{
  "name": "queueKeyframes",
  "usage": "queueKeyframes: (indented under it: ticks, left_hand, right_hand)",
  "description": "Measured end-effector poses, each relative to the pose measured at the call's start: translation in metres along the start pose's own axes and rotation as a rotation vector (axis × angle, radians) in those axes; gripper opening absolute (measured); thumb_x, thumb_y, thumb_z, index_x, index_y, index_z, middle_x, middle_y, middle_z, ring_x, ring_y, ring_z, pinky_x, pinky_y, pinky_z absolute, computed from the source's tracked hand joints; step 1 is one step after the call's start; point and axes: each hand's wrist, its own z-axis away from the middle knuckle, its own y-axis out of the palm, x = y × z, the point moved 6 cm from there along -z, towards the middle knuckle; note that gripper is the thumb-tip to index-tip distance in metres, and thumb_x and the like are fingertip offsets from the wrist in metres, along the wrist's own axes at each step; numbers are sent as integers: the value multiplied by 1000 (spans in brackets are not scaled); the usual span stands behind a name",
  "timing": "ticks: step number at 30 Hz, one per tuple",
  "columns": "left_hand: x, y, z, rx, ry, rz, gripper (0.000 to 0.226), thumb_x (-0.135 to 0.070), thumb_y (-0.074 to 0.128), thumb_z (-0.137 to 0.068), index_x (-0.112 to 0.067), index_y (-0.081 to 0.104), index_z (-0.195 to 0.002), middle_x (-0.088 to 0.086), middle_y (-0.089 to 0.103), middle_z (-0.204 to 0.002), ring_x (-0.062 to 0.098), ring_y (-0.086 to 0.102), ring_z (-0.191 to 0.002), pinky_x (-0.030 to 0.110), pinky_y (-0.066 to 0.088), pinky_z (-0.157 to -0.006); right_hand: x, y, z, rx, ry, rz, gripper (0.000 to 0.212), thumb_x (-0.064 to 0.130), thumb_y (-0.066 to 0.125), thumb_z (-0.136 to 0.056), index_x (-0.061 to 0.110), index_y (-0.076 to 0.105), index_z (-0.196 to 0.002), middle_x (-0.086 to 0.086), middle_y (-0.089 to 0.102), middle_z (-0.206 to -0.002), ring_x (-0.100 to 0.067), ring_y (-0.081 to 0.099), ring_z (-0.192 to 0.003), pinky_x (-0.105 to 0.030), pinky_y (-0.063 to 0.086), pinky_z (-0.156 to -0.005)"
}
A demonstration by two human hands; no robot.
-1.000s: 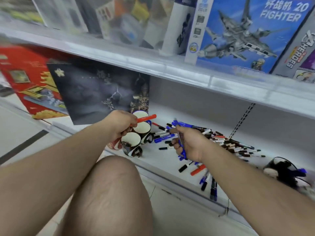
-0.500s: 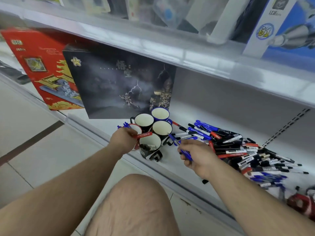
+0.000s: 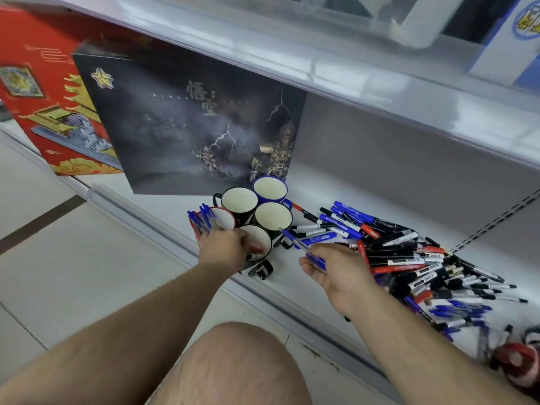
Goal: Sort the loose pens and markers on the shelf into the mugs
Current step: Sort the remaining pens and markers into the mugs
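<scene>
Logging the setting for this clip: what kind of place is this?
Probably a toy or stationery shop: boxed building sets stand on tiered display shelving, with a heap of pens and markers beside mugs.

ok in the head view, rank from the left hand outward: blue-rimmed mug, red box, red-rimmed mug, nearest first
1. Red-rimmed mug, just behind the left hand, holding blue pens.
2. Blue-rimmed mug, at the back of the cluster.
3. Red box, far off to the left.
</scene>
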Motion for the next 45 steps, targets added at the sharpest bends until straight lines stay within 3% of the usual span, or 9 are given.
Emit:
queueKeyframes:
  ticks: [7, 9, 12, 17, 22, 28, 33, 39, 45]
  left_hand:
    - [-8, -8, 11, -47, -54, 204, 49, -45, 38, -100, -25, 42, -145, 3, 42, -148, 30, 29, -138, 47, 24, -110]
    - [-11, -34, 24, -317, 58, 489, 44, -40, 49, -97, -17, 56, -134, 4, 51, -133, 22, 45, -126, 38, 34, -105]
    - [-26, -59, 53, -304, 339, 792, 38, -45, 61, -86, -19, 67, -112, -8, 53, -110, -1, 52, -98, 9, 41, -85]
    - [-37, -71, 78, -283, 628, 741, 42, -50, 78, -67, -36, 64, -104, -5, 55, -109, 3, 56, -96, 14, 46, -83]
    - [-30, -71, 83, -319, 701, 515, 30, -42, 72, -75, -24, 75, -98, -15, 52, -112, 4, 59, -92, 20, 51, -76]
    - [-32, -81, 91, -448, 748, 369, 20, -19, 70, -78, -17, 77, -97, -3, 69, -107, 9, 62, -94, 11, 44, -82]
    - [11, -111, 78, -687, 449, 477, 17, -16, 63, -84, -11, 78, -91, -3, 69, -87, 10, 59, -84, 11, 46, -80]
    - [85, -92, 41, -539, -310, 855, 16, -17, 72, -89, -14, 75, -104, 2, 73, -98, 16, 66, -88, 29, 53, -82]
    - [95, -48, 0, -360, -455, 812, 31, -24, 64, -93, -14, 69, -122, 7, 73, -114, 24, 67, -104, 33, 50, -97]
  right_hand:
    - [-6, 32, 7, 78, 77, -134, 8, -4, 52, -97, -3, 58, -91, -20, 63, -84, -25, 67, -75, -31, 57, -66]
    - [-10, 40, 10, 94, 107, -179, 10, -5, 48, -99, -2, 55, -92, -21, 62, -85, -26, 67, -77, -35, 56, -69]
    - [-17, 53, 16, 144, 181, -207, 19, -9, 40, -98, -4, 55, -88, -20, 66, -75, -27, 66, -74, -42, 57, -79]
    - [-25, 72, 16, 145, 241, -162, 25, -3, 38, -96, -3, 63, -97, -19, 68, -78, -30, 67, -71, -44, 57, -81]
    - [-26, 82, 15, 166, 253, -208, 27, -3, 38, -98, 6, 61, -108, -19, 69, -72, -29, 68, -55, -34, 56, -44]
    - [-19, 94, 20, 251, 176, -108, 22, 2, 47, -97, 3, 67, -105, -13, 70, -74, -25, 66, -60, -30, 54, -54]
    - [-6, 100, 24, 400, 154, -29, 23, 33, 49, -99, 18, 64, -107, -20, 67, -100, -33, 64, -84, -46, 50, -92]
    - [-12, 49, -3, 253, 163, 32, 50, 49, 40, -102, 11, 56, -129, -18, 67, -110, -35, 64, -104, -43, 48, -86]
    - [-28, -2, -18, 96, 156, 121, 49, 48, 41, -102, 6, 62, -117, -18, 70, -107, -35, 68, -97, -44, 53, -81]
